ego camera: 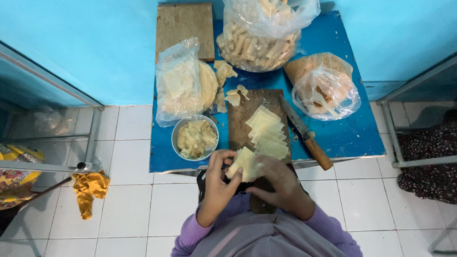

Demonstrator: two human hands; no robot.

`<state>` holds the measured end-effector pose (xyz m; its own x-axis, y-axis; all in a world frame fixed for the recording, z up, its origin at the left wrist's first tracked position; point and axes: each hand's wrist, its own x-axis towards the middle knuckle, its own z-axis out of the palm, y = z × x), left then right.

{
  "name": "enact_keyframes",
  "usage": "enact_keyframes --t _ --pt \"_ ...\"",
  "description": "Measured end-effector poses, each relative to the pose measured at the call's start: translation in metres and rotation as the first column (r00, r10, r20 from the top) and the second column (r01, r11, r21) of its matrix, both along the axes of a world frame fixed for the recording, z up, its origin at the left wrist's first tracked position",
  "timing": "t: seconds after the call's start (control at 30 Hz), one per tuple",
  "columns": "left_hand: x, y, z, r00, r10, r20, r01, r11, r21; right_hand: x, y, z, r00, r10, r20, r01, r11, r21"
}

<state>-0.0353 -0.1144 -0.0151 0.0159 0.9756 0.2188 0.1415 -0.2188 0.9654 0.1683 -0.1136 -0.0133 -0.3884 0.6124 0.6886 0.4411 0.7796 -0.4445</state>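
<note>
Just off the near edge of the blue surface [352, 138], left hand [220, 177] and right hand [278, 181] both pinching one pale square wrapper [243, 164], thin, floppy, slightly folded. Near edge crowded: filling bowl [195, 139], board [240, 126] with stacked wrappers [267, 133], knife [307, 135]. Bare blue at right near corner.

One round metal bowl of pale filling [195, 138], one wooden-handled knife [306, 133], two brown wooden cutting boards [184, 26] [241, 124], three clear plastic bags [176, 83] [262, 33] [326, 88], one yellow cloth [89, 190].
</note>
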Motion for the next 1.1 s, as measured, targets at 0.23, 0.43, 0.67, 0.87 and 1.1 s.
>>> enact_keyframes --t 0.23,0.43,0.67,0.87,1.1 --pt "0.007 -0.011 -0.009 0.974 0.024 0.224 -0.044 0.995 0.087 -0.017 0.0 -0.016 0.996 0.047 0.076 -0.046 0.999 -0.014" --pt "-0.014 -0.019 -0.007 0.9 -0.039 0.434 -0.028 0.989 0.146 -0.003 0.03 0.014 0.95 -0.115 -0.291 -0.08 0.81 -0.581" --pt "-0.054 0.001 -0.005 0.9 0.436 0.032 -0.428 0.864 0.264 -0.009 0.13 0.049 0.935 -0.348 0.064 0.338 0.825 -0.454" --pt "-0.069 0.026 -0.003 0.796 0.499 -0.342 -0.369 0.849 0.379 -0.034 0.15 0.031 0.939 0.015 0.343 0.031 0.991 -0.13" --pt "-0.058 0.045 -0.017 0.842 0.43 -0.326 -0.332 0.889 0.315 -0.031 0.099 0.045 0.951 0.119 0.285 -0.085 0.988 -0.131"
